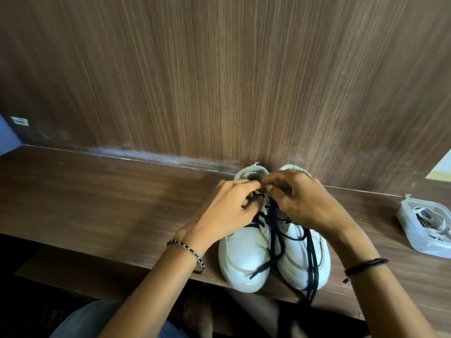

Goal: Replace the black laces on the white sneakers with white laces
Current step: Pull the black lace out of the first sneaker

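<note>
- Black laces (274, 242): we see the loose ends trailing over the toes, one hanging past the bench (97, 191) front edge.
- White sneakers (244, 259): side by side, toes toward us, heels at the back wall, black laces threaded in both.
- Left hand (229, 208), bangle (192, 252) on wrist: fingers curled, pinching black lace at the left shoe's top eyelets.
- Right hand (300, 203), black cord (366, 264) on wrist: fingers curled, pinching the lace too, fingertips meeting the left hand's.
- White laces (429, 223): bundled in a clear container (412, 236), well apart on our right.
- Wood panel (219, 69) behind.
</note>
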`<state>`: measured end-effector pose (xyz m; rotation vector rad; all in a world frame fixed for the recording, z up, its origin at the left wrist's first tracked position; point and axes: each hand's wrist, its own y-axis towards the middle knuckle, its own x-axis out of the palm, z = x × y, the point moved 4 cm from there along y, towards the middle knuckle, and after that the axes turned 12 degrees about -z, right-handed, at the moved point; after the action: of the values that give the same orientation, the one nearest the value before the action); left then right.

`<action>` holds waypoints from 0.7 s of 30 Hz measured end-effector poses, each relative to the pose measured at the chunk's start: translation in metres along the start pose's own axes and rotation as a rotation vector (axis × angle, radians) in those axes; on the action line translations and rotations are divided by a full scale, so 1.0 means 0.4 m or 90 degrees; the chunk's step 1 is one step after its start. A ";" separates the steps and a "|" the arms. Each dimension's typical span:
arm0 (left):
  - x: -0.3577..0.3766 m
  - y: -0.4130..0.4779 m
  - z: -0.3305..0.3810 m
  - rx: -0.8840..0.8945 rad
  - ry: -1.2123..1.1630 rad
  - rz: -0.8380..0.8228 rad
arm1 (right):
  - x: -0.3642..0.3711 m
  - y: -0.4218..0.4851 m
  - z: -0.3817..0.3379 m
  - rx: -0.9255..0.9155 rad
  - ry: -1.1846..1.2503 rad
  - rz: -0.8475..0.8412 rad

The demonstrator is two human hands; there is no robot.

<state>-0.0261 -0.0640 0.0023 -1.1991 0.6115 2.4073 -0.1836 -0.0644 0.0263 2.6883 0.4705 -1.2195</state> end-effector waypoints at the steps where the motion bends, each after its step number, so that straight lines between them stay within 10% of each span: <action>1: -0.001 0.002 -0.005 0.005 0.015 -0.006 | 0.000 0.000 0.001 0.000 -0.002 0.002; 7: 0.006 -0.003 0.004 0.014 0.034 0.085 | 0.004 0.001 0.000 -0.006 -0.001 -0.002; 15: -0.012 0.009 -0.069 -0.168 -0.773 0.330 | 0.014 0.005 0.006 -0.006 0.024 0.021; 21: -0.021 0.008 -0.060 -0.184 -0.897 0.358 | 0.038 0.020 -0.006 -0.043 -0.018 0.040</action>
<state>-0.0074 -0.0809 -0.0031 0.8474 0.0976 3.0201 -0.1698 -0.0679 0.0164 2.6050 0.4116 -1.2018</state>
